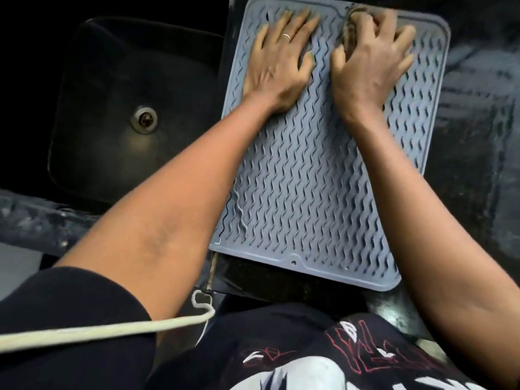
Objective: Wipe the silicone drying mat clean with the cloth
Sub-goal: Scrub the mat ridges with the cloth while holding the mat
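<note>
A grey silicone drying mat [309, 178] with wavy ridges lies on a dark counter to the right of the sink. My left hand [278, 60] presses flat on the mat's far left part, fingers spread, a ring on one finger. My right hand [371, 57] is bunched over a dark, patterned cloth [350, 26] near the mat's far edge. Only a small part of the cloth shows between my fingers and thumb; the rest is hidden under the hand.
A black sink [126, 108] with a metal drain [145, 121] sits left of the mat. The dark, wet-looking counter [478, 122] extends to the right. A pale cord [112, 330] crosses my lap at the lower left.
</note>
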A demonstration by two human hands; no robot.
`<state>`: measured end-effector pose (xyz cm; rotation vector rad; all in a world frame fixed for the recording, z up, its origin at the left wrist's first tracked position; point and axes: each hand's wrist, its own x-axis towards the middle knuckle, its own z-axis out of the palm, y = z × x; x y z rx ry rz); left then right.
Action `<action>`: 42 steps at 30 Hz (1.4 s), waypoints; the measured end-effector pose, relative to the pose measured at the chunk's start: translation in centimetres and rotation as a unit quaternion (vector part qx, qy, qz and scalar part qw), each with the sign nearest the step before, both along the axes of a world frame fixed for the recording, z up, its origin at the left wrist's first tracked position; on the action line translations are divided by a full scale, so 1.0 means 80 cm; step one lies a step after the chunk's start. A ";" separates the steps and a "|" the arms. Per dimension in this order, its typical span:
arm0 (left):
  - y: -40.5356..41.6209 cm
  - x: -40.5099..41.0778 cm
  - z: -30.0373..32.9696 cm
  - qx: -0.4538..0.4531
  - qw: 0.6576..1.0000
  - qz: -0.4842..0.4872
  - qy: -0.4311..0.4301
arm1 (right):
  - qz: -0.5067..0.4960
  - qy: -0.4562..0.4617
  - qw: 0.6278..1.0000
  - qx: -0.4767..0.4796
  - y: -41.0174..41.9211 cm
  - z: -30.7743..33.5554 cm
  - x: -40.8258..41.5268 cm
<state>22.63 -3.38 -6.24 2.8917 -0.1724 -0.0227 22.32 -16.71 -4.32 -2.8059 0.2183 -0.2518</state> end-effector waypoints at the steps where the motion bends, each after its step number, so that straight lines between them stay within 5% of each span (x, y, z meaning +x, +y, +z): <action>1: -0.001 0.000 0.001 0.001 1.000 0.000 0.001 | 0.002 -0.006 1.000 -0.002 -0.001 0.000 0.003; 12: -0.002 0.000 0.002 0.010 1.000 0.000 0.007 | 0.065 0.014 0.998 -0.018 -0.009 0.030 0.000; 19: -0.004 -0.001 0.003 0.004 1.000 0.004 0.007 | 0.154 0.150 0.977 -0.008 -0.011 0.062 -0.074; 21: -0.004 0.000 0.003 0.001 1.000 0.008 0.007 | 0.137 0.201 0.968 0.059 -0.022 0.077 -0.054; 24: -0.001 0.001 0.004 0.002 1.000 0.007 0.007 | 0.057 0.116 0.982 0.138 -0.035 0.086 -0.011; 31: 0.000 -0.002 0.005 0.020 1.000 0.010 0.003 | 0.083 0.131 0.984 0.087 -0.007 0.055 0.024; 42: -0.004 -0.007 0.008 0.063 0.998 0.020 -0.004 | 0.197 0.215 0.956 0.047 -0.007 0.074 -0.115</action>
